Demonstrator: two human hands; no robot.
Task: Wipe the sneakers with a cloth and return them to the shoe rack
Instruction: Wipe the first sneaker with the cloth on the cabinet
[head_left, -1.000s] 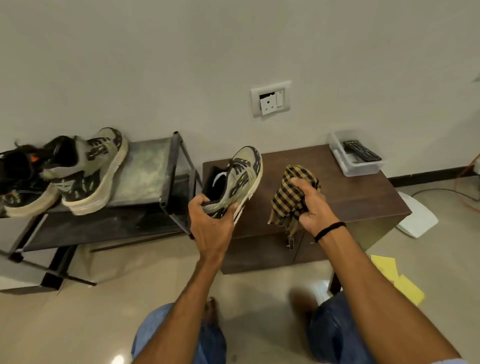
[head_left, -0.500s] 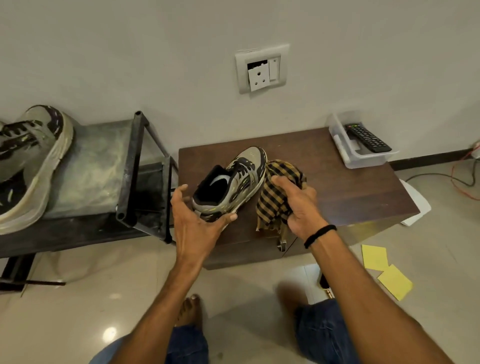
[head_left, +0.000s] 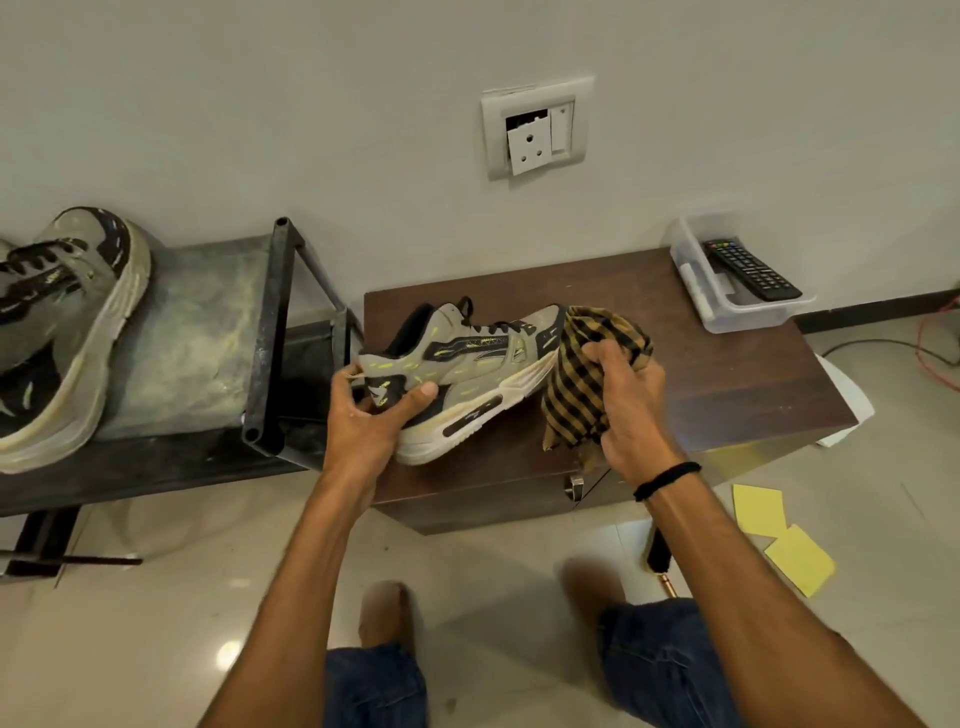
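An olive-grey sneaker (head_left: 467, 364) with black and yellow marks lies on its side over the brown cabinet (head_left: 727, 384), sole toward me. My left hand (head_left: 371, 421) grips its heel end. My right hand (head_left: 626, 400) holds a bunched yellow-and-black checked cloth (head_left: 582, 384) against the sneaker's toe, which the cloth hides. The matching sneaker (head_left: 57, 332) stands on the top shelf of the dark metal shoe rack (head_left: 202, 338) at the left, partly cut off by the frame edge.
A clear plastic tray (head_left: 727, 306) holding a black remote (head_left: 750, 270) sits at the cabinet's back right corner. Yellow paper sheets (head_left: 779, 535) lie on the tiled floor at the right. A wall socket (head_left: 535, 132) is above the cabinet. Cables run along the floor far right.
The sneaker has been turned from pointing away to lying sideways with its sole toward me. The cloth has moved onto its toe. The view shifted right, so the rack shoes slid left.
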